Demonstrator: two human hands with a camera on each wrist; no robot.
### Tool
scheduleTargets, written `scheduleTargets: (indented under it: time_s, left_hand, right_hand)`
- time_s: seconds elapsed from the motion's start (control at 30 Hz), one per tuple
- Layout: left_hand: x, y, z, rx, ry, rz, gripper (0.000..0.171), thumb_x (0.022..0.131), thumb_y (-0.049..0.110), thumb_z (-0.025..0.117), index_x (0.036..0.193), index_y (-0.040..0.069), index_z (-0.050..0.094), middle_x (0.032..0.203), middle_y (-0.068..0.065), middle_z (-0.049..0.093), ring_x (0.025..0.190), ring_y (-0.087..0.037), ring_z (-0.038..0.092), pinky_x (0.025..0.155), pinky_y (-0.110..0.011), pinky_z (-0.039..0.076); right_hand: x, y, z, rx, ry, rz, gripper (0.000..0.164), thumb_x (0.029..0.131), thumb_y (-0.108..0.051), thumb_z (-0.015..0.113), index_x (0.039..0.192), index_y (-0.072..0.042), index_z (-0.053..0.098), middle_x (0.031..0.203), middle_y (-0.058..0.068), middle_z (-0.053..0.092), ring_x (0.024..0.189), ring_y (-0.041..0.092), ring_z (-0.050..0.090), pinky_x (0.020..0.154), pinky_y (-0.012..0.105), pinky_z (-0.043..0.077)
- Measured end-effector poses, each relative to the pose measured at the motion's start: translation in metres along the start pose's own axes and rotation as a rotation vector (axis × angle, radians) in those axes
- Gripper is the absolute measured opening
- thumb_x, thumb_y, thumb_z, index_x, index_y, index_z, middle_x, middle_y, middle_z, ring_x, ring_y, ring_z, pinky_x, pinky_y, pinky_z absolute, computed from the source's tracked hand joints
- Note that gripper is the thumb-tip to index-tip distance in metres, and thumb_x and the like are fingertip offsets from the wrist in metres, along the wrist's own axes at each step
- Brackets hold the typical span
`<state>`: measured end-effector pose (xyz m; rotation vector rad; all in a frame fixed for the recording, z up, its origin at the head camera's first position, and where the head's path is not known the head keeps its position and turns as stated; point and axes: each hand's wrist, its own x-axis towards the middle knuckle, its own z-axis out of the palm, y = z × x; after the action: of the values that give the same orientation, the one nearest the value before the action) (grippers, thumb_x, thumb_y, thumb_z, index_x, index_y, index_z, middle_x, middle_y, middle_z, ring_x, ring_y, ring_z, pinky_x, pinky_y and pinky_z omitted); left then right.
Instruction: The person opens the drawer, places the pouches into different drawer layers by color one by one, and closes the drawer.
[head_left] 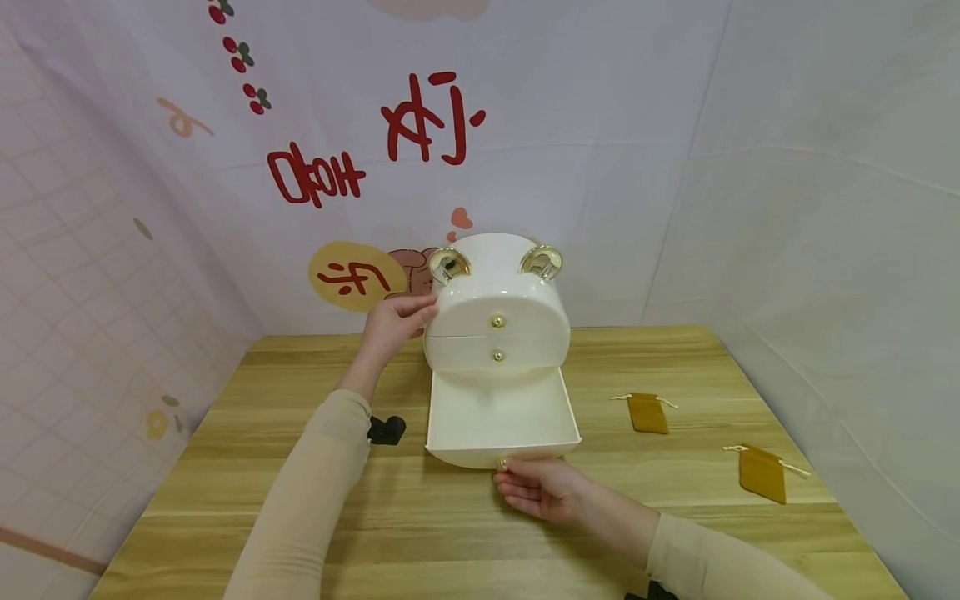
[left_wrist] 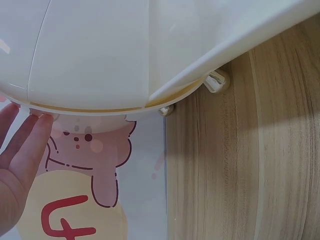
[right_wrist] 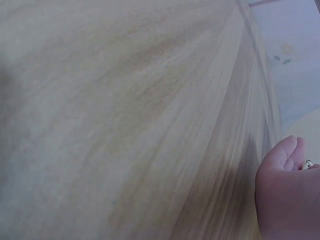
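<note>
A white drawer box (head_left: pixel 465 312) with two shiny gold ears stands at the back of the table. Its bottom drawer (head_left: pixel 501 412) is pulled far out, its white floor showing. My right hand (head_left: pixel 543 490) pinches the small gold knob (head_left: pixel 502 463) on that drawer's front. In the right wrist view, the knob (right_wrist: pixel 307 164) peeks out by the fingers. My left hand (head_left: pixel 393 323) touches the box's left side; its extended fingers (left_wrist: pixel 37 137) lie at the box's edge in the left wrist view. The two upper drawers, each with a gold knob, are closed.
Two mustard-brown drawstring pouches, one nearer the box (head_left: pixel 648 413) and one farther right (head_left: pixel 762 473), lie on the wooden table (head_left: pixel 420 542). A printed cloth (head_left: pixel 585 192) hangs close behind the box. Pale walls rise along the table's sides.
</note>
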<state>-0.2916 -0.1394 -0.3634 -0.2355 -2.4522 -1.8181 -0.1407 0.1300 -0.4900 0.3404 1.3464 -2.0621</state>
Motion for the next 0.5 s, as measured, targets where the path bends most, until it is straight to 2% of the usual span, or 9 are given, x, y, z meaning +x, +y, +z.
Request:
scheduleTargets:
  time_s: [0.3,0.5]
  left_hand:
    - [0.000,0.001,0.001,-0.009,-0.003,-0.003,0.036,0.092,0.027,0.074,0.124,0.013,0.072,0.126,-0.008,0.066,0.111,-0.026,0.064,0.092,-0.049,0.054]
    - [0.000,0.001,0.001,0.013,0.001,-0.007,0.037,0.091,0.030,0.074,0.125,0.015,0.072,0.125,-0.007,0.066,0.110,-0.025,0.064,0.091,-0.046,0.055]
  right_hand:
    - [0.002,0.002,-0.004,-0.005,0.007,0.026,0.014,0.098,-0.013,0.063,0.097,-0.004,0.073,0.092,0.010,0.074,0.084,0.018,0.071,0.084,0.033,0.058]
    - [0.000,0.000,-0.011,-0.007,-0.053,0.037,0.015,0.099,-0.015,0.062,0.101,-0.004,0.073,0.097,0.011,0.074,0.089,0.019,0.071,0.087,0.034,0.057]
